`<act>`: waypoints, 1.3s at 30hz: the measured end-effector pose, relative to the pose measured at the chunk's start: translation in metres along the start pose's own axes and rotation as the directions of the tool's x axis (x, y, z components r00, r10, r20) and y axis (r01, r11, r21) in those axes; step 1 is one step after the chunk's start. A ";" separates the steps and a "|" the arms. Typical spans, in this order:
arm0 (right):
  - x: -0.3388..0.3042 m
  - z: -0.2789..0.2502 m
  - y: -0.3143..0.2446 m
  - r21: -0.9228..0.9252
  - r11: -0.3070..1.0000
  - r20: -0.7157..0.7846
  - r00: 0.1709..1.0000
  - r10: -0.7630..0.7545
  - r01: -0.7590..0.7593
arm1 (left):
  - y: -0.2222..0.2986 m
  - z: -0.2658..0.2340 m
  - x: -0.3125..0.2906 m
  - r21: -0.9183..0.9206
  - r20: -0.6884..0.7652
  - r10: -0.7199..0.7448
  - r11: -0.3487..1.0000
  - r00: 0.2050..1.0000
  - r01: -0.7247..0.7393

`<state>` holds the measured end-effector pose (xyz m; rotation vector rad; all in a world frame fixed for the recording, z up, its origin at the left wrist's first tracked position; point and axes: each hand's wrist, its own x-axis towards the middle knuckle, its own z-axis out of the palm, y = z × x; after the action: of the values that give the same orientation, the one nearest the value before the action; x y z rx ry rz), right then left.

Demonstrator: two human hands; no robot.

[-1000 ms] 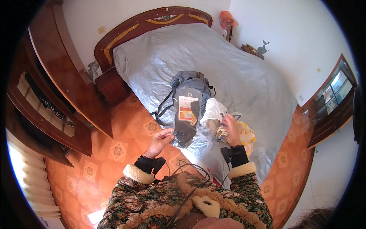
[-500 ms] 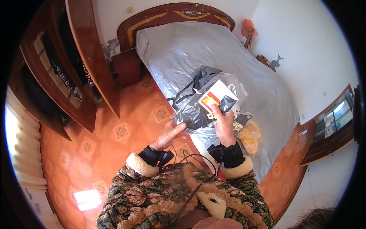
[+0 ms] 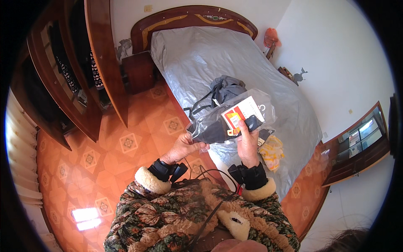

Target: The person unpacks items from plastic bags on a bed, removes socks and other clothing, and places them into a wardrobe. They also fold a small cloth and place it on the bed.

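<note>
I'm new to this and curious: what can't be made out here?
All in the head view:
Right hand: most fingers hidden behind the clear packet.
Grey backpack: lower part hidden by the packet.
Wardrobe: deeper contents lost in shadow.
Curtain: left side cut off by the dark round rim.

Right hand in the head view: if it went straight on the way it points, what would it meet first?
Beyond the clear package it holds, the right hand would probably meet the grey backpack first, though one view leaves depth unclear.

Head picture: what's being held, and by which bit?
A flat clear plastic packet: left grip at its left end, right grip at its lower edge.
</note>
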<state>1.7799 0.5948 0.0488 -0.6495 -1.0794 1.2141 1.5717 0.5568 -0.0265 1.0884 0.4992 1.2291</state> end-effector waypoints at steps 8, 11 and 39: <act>0.019 -0.011 -0.021 -0.064 0.998 -0.083 0.996 -0.017 0.012 | 0.015 -0.024 0.006 -0.015 -0.078 -0.010 1.000 0.997 0.009; 0.016 -0.018 -0.027 -0.119 0.993 -0.082 0.996 -0.032 0.022 | 0.017 -0.026 0.001 -0.036 -0.189 -0.057 0.998 0.980 0.051; -0.014 0.020 0.004 -0.599 0.694 0.484 0.871 -0.083 0.399 | 0.043 0.020 0.029 0.589 -0.268 0.418 0.784 0.868 -0.196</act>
<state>1.7600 0.5798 0.0486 -0.7752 -1.9765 0.6904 1.5755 0.5741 0.0261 1.4593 1.0575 1.6722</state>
